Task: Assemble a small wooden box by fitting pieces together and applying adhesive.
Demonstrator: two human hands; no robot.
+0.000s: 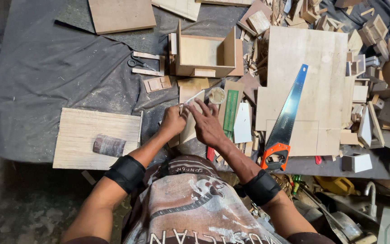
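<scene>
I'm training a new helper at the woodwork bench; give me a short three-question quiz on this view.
1. True or false: the blue-bladed handsaw with the orange handle lies on the large pale plywood sheet.
2. Which tool lies just left of the open-topped plywood box? A) hammer B) black-handled scissors C) pliers
3. Fill in: the brown sanding block rests on a pale wooden ____ at the left.

Key
1. True.
2. B, the black-handled scissors.
3. Board; the rectangular pale wooden board lies on the dark cloth, away from the left hand and right hand, which both press on a thin pale wood strip.
</scene>
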